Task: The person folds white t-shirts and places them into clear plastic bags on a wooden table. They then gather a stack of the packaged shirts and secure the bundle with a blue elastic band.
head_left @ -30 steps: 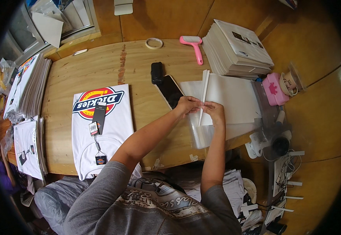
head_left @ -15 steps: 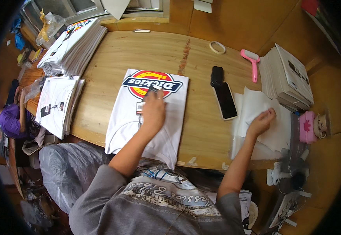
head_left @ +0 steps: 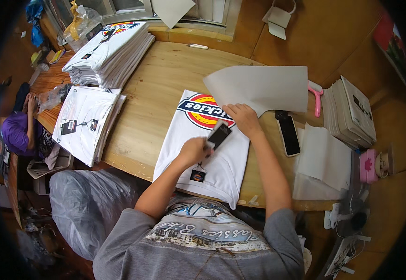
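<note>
Hands [head_left: 192, 150] hold a sheet [head_left: 268, 86] and tags [head_left: 219, 135] over a lettered shirt [head_left: 226, 172].

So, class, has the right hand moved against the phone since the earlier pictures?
Yes, leftward: the right hand was right of the phone in both earlier pictures; now it is left of it, holding a pale sheet.

the black hang tag [head_left: 220, 134] at the left hand [head_left: 194, 150] is smeared by blur, as are that hand's fingertips. the pale sheet [head_left: 266, 88] and the right hand [head_left: 245, 119] hide the right end of the shirt print [head_left: 203, 109]. the sheet also hides part of the pink roller's head [head_left: 312, 87]. the dark rim cuts into the red picture [head_left: 394, 51]; gear below the pink box [head_left: 367, 167] is a blur.
</note>
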The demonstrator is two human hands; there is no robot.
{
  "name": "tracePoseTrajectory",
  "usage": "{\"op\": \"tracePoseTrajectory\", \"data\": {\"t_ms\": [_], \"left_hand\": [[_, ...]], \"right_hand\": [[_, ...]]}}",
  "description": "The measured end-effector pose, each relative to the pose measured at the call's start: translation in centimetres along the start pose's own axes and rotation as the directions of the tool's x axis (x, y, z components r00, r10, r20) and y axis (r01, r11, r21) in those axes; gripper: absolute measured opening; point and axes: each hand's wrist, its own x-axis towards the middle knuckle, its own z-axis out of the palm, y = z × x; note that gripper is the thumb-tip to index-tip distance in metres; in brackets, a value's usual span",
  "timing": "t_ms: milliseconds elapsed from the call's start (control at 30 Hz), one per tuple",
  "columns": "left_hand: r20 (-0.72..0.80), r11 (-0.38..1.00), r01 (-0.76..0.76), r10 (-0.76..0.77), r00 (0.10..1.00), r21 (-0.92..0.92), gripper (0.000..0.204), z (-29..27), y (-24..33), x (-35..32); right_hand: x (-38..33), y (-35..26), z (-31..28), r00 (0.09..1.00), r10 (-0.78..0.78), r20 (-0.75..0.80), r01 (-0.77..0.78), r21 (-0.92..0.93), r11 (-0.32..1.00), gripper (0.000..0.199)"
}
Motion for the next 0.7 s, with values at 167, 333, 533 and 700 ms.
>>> {"op": "tracePoseTrajectory", "data": {"t_ms": [167, 333, 533, 700], "left_hand": [[0.096, 0.859, -0.176, 0.251, 0.963, -0.481, 0.025, -4.0, 2.1, -3.4], [-0.232, 0.889, -0.431, 0.390, 0.891, -0.158, 0.030, -3.7, -0.2, 1.9], [-0.278, 0.984, -0.094, 0.134, 0.951, 0.151, 0.037, -1.6, -4.4, 5.7], [-0.400, 0.954, -0.142, 0.242, 0.884, 0.264, 0.043, -2.1, -4.1, 4.7]], "right_hand": [[-1.2, -3.8, -1.2, 0.999, 0.017, 0.041, -0.019, 0.052, 0.998, 0.031], [-2.0, -7.2, 0.2, 0.931, -0.042, 0.363, 0.031, 0.036, 0.999, 0.016], [-3.0, -8.8, 1.3, 0.980, 0.195, 0.021, -0.196, 0.027, 0.980, 0.025], [-4.8, -8.5, 1.4, 0.917, 0.391, 0.084, -0.393, 0.011, 0.919, 0.030]]}}
